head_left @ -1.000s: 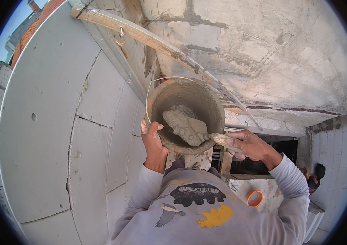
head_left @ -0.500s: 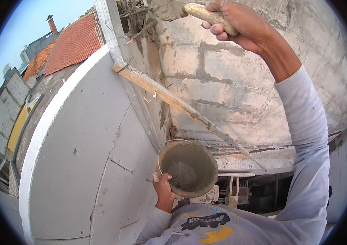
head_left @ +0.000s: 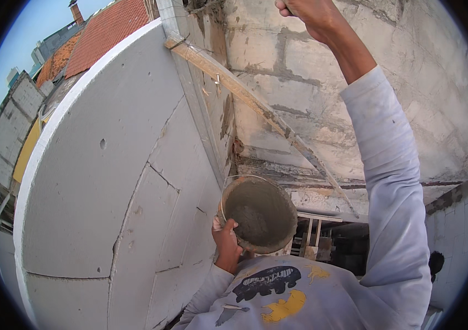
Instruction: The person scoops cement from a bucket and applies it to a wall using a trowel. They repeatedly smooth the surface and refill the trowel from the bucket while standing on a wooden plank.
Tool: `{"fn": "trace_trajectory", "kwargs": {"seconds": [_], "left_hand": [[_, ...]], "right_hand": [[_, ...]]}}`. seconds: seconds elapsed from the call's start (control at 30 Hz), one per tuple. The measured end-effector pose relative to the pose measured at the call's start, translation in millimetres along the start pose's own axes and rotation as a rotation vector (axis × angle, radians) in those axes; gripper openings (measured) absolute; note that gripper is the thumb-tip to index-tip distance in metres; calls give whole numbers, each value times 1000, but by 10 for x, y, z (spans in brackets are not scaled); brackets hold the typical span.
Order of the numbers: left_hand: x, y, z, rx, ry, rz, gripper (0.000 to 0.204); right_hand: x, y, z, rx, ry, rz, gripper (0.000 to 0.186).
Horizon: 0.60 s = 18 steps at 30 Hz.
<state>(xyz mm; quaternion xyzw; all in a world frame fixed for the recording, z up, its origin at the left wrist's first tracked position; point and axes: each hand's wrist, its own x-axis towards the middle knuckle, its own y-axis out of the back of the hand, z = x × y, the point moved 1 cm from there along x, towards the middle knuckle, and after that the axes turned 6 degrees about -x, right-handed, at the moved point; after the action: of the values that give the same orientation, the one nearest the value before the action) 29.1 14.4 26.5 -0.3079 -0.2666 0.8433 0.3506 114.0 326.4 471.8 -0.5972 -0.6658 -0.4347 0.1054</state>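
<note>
My left hand [head_left: 227,242] is closed on the near left rim of a mortar-caked bucket [head_left: 284,217], thumb over the edge. Grey wet mortar [head_left: 250,219] lies in the bottom of the bucket, and a thin wire handle [head_left: 234,177] loops along its far side. My right arm reaches up to the top edge of the view. There my right hand [head_left: 314,16] has its fingers curled, partly cut off by the frame. The trowel whose thick handle it gripped a moment earlier is now mostly out of sight.
A grey block wall [head_left: 96,181] with a pale top edge curves along my left. A wooden brace [head_left: 245,96] slants down from an upright post [head_left: 190,93]. Ahead stands a rough, mortar-patched wall [head_left: 311,71]. Below are wooden slats [head_left: 316,219]; tiled roofs [head_left: 102,38] lie beyond.
My right hand has moved up, almost out of view, taking the trowel with it. The view has shifted, so walls and brace sit differently. My left hand still grips the bucket.
</note>
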Motion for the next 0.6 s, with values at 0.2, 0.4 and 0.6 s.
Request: {"fn": "trace_trajectory", "kwargs": {"seconds": [0.2, 0.4, 0.6], "left_hand": [[-159, -157, -105, 51, 18, -98, 25], [-380, -565, -190, 185, 52, -316, 32], [-434, -669, -317, 192, 55, -395, 35]], "right_hand": [[-2761, 1534, 81, 37, -486, -429, 42], [-4482, 1230, 684, -598, -202, -767, 40], [-5164, 686, 886, -905, 76, -815, 50]]}}
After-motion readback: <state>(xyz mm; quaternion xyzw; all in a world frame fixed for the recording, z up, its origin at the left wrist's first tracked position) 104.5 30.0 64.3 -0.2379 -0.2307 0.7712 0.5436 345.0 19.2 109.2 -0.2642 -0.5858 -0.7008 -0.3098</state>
